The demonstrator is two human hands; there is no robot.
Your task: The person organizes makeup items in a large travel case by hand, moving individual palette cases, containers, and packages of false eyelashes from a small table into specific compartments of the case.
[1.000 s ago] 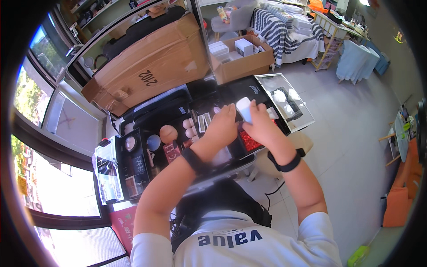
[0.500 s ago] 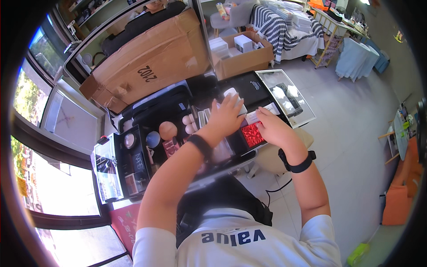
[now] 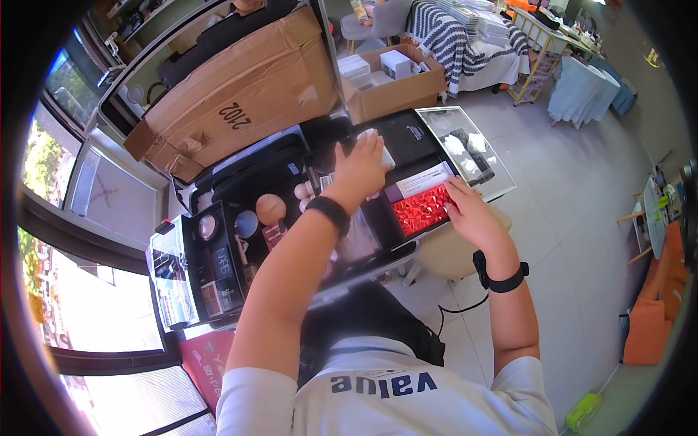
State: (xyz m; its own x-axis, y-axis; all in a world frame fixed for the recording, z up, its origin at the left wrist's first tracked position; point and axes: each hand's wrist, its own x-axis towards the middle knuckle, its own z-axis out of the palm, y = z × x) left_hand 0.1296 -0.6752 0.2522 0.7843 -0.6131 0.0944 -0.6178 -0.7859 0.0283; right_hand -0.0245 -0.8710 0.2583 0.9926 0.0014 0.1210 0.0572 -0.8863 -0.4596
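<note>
My left hand (image 3: 356,171) lies over a small white object (image 3: 388,157) in the open black case (image 3: 313,258). Its fingers are stretched flat, the thumb stands apart, and the hand hides most of that object. At the case's right side, my right hand (image 3: 476,214) has its fingertips at the right ends of a slim white box (image 3: 425,180) and a shiny red faceted piece (image 3: 422,209). Those fingers are extended, not wrapped round anything. Left of my left forearm are a round tan compact (image 3: 270,208), a bluish disc (image 3: 246,224) and pale round sponges (image 3: 302,195).
A clear-lidded side tray (image 3: 173,272) folds out left, and a white-framed lid (image 3: 469,156) folds out right. Behind the case stand a large brown carton (image 3: 240,98) and a mirror frame (image 3: 116,109). An open carton (image 3: 396,94) holds white boxes. A pale stool (image 3: 443,254) is at right.
My right hand has slid right and toward me, off the slim white box's middle, baring more of the red piece. My left hand has shifted slightly forward and left, the white object with it.
</note>
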